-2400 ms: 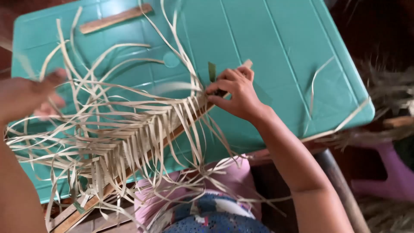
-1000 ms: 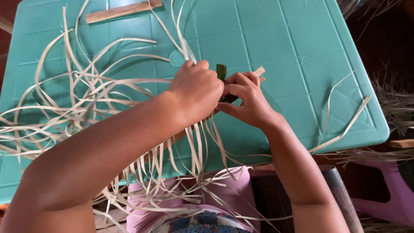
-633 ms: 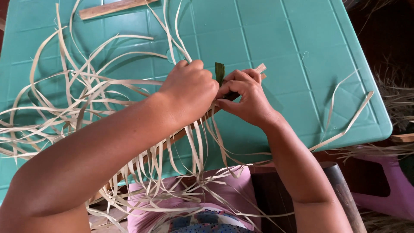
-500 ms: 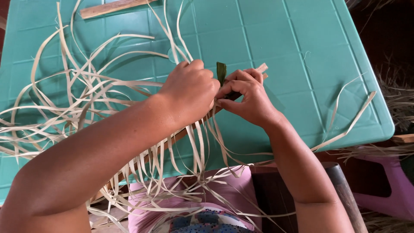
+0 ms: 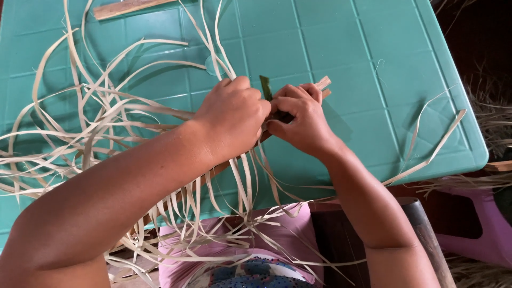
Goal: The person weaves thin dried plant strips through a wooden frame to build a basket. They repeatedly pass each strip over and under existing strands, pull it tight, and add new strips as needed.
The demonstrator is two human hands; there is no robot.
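Observation:
Both of my hands meet over a teal plastic table [image 5: 373,48]. My left hand [image 5: 234,120] and my right hand [image 5: 301,120] are closed on the end of a wooden slat [image 5: 324,84] that carries a fringe of pale dried leaf strips [image 5: 106,133]. A short green leaf strip [image 5: 265,88] sticks up between my fingers. The strips fan out to the left and hang down over the table's near edge. Most of the slat is hidden under my left forearm.
A second wooden slat [image 5: 133,7] lies at the table's far edge. A few loose pale strips [image 5: 432,144] trail across the right corner. A purple plastic stool [image 5: 480,229] and a dark round post [image 5: 421,234] stand at the right, below the table.
My left hand came in from the far left and joined my right hand at the slat's end. Since then both hands have barely shifted.

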